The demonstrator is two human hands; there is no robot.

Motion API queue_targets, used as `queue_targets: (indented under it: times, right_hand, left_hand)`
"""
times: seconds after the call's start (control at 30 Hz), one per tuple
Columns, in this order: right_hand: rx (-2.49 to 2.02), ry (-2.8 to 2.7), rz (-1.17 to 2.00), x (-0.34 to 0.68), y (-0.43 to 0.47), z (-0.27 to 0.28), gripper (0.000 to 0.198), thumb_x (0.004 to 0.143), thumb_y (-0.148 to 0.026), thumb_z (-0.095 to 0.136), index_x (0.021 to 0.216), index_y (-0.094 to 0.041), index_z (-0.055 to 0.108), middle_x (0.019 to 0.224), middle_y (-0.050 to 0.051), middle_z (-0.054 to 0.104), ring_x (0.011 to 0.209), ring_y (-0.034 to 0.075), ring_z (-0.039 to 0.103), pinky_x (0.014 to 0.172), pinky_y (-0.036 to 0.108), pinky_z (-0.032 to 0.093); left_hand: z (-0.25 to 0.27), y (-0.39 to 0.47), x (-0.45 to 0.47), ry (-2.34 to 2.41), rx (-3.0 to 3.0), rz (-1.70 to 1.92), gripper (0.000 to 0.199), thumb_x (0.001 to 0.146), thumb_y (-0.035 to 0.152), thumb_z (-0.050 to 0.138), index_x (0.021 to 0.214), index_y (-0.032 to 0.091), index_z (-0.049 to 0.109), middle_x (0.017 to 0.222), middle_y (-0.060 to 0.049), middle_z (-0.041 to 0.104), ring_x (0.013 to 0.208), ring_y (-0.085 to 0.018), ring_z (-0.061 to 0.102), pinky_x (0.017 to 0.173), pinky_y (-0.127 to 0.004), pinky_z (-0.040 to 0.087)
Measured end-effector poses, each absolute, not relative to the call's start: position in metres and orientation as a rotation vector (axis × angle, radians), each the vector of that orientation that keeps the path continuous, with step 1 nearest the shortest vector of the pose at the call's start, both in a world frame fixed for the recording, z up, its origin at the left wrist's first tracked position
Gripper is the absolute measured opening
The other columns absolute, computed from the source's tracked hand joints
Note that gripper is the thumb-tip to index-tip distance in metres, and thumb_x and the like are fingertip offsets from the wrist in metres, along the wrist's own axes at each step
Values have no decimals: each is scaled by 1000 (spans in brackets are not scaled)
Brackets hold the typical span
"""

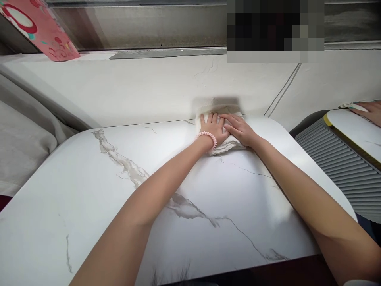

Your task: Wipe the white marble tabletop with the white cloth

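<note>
A white cloth (228,147) lies flat at the far edge of a white marble-patterned table (98,206), right against the wall. My left hand (212,129) presses on it, fingers spread, with a pink coiled band (212,137) around the wrist. Just to the right, my right hand (241,129) also rests on the cloth, its fingers stretched out and reaching toward the left hand, touching or almost touching it. Both palms face down, so their undersides are hidden.
Behind the table stands a white wall (133,87) below a window ledge. A pink printed bag or card (56,43) leans at upper left, above a grey curtain (26,131). At right, another person's hand (369,113) is over a cloth beside a grey ribbed cabinet (336,155).
</note>
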State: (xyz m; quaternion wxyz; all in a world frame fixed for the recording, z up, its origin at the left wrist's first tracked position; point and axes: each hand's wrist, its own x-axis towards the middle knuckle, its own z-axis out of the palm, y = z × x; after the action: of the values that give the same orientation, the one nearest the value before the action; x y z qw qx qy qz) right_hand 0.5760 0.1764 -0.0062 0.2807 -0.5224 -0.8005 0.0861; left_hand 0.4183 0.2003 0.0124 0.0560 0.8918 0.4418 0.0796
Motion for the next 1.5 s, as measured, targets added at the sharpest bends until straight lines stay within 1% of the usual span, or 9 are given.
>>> queue_targets:
  times: [0.17,0.33,0.53,0.77,0.9,1.1,1.3,1.5]
  right_hand:
    - [-1433,-2134,244,580,163,-5,60,97,-60,26,139,-24,48,145,10,50,135,31,42,112,54,30]
    - [-1430,-2126,175,591,132,-8,60,96,-62,24,138,-27,49,143,9,52,134,31,44,112,54,32]
    - [-1444,-2160,153,595,77,-4,55,98,-55,26,141,-26,45,145,10,47,135,30,42,112,53,31]
    - [-1512,-2164,121,590,11,-1,56,99,-55,25,143,-26,41,146,12,45,135,32,41,111,56,32]
    - [-1537,-2191,142,583,-26,3,52,99,-52,27,144,-27,38,148,11,43,137,32,39,112,57,31]
    - [-1569,-2195,222,568,-78,12,49,100,-47,32,146,-31,34,152,8,38,140,30,35,114,55,32]
    - [-1559,-2200,260,574,-97,12,49,100,-44,34,148,-32,31,153,7,36,140,29,34,114,56,31]
    - [-1581,-2192,273,593,-97,12,50,99,-48,34,148,-33,33,154,6,36,141,30,34,113,56,34]
  left_hand:
    - [13,188,423,1324,2715,236,63,97,47,25,149,13,35,158,-14,28,147,-28,20,119,-59,5]
    - [13,157,436,1322,2709,228,63,97,43,25,151,12,30,159,-14,26,148,-28,19,120,-57,4]
    - [13,108,440,1285,2709,228,64,97,43,25,152,10,29,160,-15,25,148,-30,18,120,-58,3]
    - [13,53,432,1150,2755,233,65,96,45,29,150,9,32,159,-16,26,148,-31,19,119,-60,4]
    - [15,20,426,1125,2732,230,65,97,45,27,150,9,32,160,-15,25,148,-31,17,120,-59,3]
    - [17,-29,411,1060,2695,181,70,96,50,23,152,7,29,161,-15,18,149,-33,12,119,-62,0]
    - [16,-48,415,1069,2707,214,70,95,47,27,150,5,31,160,-18,22,149,-35,13,118,-64,4]
    - [11,-49,433,1059,2733,270,69,95,48,30,146,3,37,158,-22,25,148,-38,16,117,-67,5]
